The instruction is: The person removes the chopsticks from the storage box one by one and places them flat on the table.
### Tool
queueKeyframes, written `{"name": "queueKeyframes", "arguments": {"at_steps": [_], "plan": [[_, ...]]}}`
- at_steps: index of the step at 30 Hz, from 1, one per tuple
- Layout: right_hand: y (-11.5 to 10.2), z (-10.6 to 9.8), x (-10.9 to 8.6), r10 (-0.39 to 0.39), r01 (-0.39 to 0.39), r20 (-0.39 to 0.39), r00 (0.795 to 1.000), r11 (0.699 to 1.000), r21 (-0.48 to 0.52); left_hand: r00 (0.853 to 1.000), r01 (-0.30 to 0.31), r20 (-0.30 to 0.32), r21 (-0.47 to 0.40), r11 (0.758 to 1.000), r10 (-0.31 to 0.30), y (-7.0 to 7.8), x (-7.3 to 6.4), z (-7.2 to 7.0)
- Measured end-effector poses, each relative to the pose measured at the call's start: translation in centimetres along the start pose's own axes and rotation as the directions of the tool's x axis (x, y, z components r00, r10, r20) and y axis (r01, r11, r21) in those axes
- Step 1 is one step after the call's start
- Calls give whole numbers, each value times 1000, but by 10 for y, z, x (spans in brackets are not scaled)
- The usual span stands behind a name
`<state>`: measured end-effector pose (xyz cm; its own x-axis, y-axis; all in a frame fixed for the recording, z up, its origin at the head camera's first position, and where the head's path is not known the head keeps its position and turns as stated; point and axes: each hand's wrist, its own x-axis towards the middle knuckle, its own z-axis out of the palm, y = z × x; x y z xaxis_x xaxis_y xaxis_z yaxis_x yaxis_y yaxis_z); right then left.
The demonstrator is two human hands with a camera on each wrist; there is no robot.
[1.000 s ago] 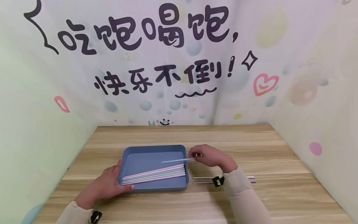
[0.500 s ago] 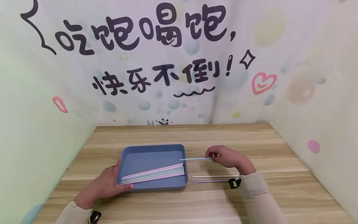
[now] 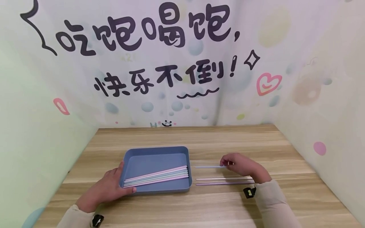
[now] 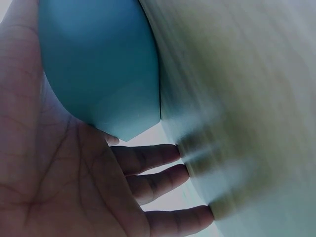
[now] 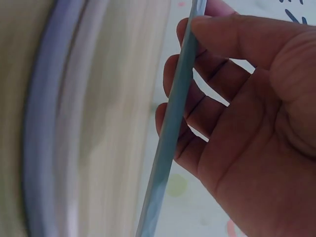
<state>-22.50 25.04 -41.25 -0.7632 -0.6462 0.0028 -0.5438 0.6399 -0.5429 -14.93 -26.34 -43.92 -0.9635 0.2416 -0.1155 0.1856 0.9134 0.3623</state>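
Note:
In the head view a blue-grey tray [image 3: 156, 152] holds several pale pink, white and green chopsticks [image 3: 156, 176], lying together at a slant. My left hand [image 3: 106, 190] rests against the tray's left front corner, thumb along the front side. The left wrist view shows its palm by the tray wall [image 4: 103, 59] and fairly straight fingers reaching the table. My right hand [image 3: 239, 164], right of the tray, pinches a light blue chopstick [image 5: 173, 123] between thumb and fingers. This chopstick points left, low over the table; whether it touches the wood I cannot tell.
In front of the right hand a white chopstick [image 3: 216, 179] and a purple chopstick [image 3: 216, 183] lie side by side on the wooden table [image 3: 182, 209]. Behind the table hangs a printed wall sheet [image 3: 182, 110], with pale walls on both sides.
My right hand has carried the light blue chopstick rightward out from over the tray, then lower to the table. The left hand and the tray stay in place.

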Motion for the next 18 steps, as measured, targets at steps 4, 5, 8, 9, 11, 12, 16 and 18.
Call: {"name": "queueKeyframes", "arguments": {"at_steps": [4,5,8,9,11,12,16,18], "plan": [[3,4,-4,19,-19,1,1000,1000,8,1000,-4,-6,0,1000,4,1,0,0],[3,5,-5,24,-25,3,1000,999,22,1000,-4,-8,1,1000,4,1,0,0],[4,8,-7,40,-40,11,999,998,52,1000,-6,-15,2,1000,6,1,1,-1],[4,8,-8,46,-47,17,999,997,61,1000,-7,-17,1,1000,7,1,1,-1],[5,10,-10,54,-56,21,998,997,61,1000,-10,-18,0,1000,10,2,1,-1],[6,11,-11,54,-56,21,998,997,56,1000,-10,-18,0,1000,10,2,1,-1],[9,14,-13,49,-50,21,999,998,49,1000,2,-9,2,1000,-2,3,1,-1],[10,15,-14,47,-48,22,999,997,53,1000,8,-6,5,1000,-8,4,1,-1]]}}
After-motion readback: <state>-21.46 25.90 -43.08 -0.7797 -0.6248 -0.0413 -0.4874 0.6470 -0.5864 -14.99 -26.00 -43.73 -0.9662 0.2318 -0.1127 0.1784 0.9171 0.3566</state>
